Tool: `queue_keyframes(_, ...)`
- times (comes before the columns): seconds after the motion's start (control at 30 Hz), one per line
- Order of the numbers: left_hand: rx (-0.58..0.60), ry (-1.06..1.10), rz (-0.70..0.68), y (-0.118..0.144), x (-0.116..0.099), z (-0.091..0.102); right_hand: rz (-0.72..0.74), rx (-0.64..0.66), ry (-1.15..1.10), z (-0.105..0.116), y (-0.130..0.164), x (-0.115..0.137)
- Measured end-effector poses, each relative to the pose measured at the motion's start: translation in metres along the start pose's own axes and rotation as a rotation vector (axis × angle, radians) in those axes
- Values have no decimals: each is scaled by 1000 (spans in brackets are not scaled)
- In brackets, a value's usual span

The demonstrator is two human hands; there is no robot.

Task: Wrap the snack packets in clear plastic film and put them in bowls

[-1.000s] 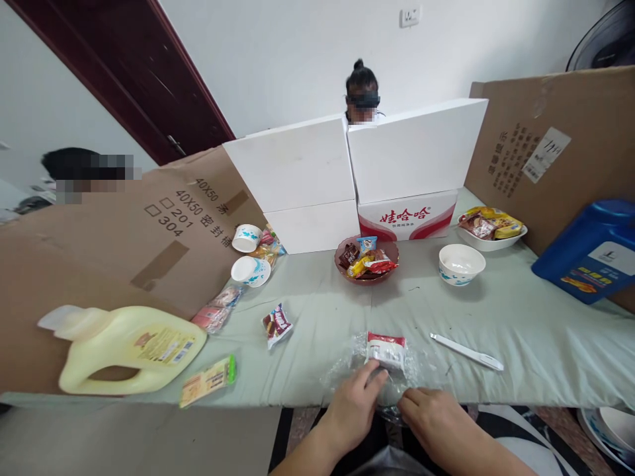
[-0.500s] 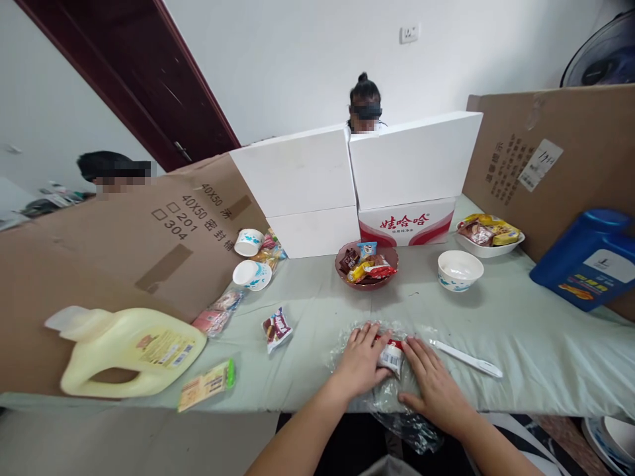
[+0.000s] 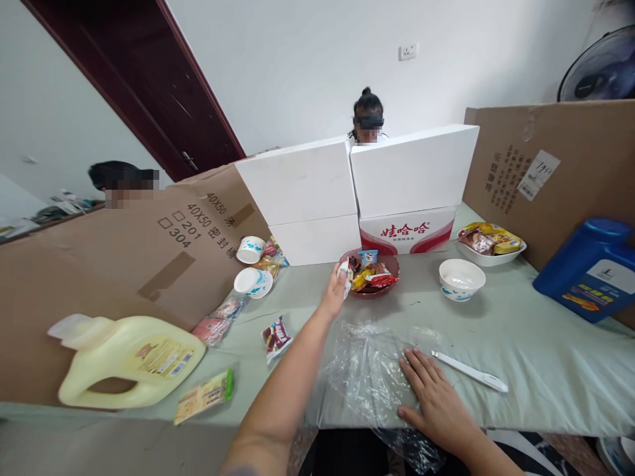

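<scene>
The left hand is stretched out far over the counter. Its fingers are closed around a small white packet. The packet is at the left edge of a pink bowl, and I cannot tell if it touches the bowl. In the bowl are little snacks in yellow, red, blue and dark brown wraps.

The right hand is wide and flat, with its fingers spread. It presses on a crinkly clear plastic sheet, and part of the sheet hangs down over the near edge. Just to the right of that hand lies a thin white tool.

A purple and white snack packet lies beside the left arm. Farther left is a yellow and green packet, near a big pale yellow jug. On the other side, a white bowl with blue marks stands near a white dish of snacks. A blue bottle leans next to the brown cardboard
</scene>
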State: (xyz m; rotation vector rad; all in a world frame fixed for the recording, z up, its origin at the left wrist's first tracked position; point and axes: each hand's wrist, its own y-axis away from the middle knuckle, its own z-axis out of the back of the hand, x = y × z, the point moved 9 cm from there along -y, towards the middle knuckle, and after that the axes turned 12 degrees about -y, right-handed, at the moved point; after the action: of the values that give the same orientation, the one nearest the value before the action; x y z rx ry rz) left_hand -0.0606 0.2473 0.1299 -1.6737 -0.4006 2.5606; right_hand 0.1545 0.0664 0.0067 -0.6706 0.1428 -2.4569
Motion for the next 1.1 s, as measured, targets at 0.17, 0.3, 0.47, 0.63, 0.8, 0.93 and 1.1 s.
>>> queue_keyframes(0.17, -77, -153, -95, 4, -17, -1, -28, 30, -16, -3, 0, -3)
queue_keyframes(0.3, 251, -424, -520, 88, -35, -56, 20, -10, 24, -1, 1, 1)
queue_keyframes(0.47, 657, -746, -625, 164, 10, -97, 42, -53, 67, 4, -2, 4)
queue_keyframes(0.63, 248, -1041, -220, 129, 63, -33, 11, -18, 50, 0, -5, 3)
queue_keyframes(0.8, 163, -959, -302, 143, 50, 7, 7, -19, -17, 21, 6, 7)
queue_keyframes(0.93, 493, -797, -494, 189, 23, 2, 93, 83, -105, 32, 32, 23)
queue_keyframes(1.1, 682, -797, -445, 217, 31, 7, 230, 58, 74, 15, 60, 38)
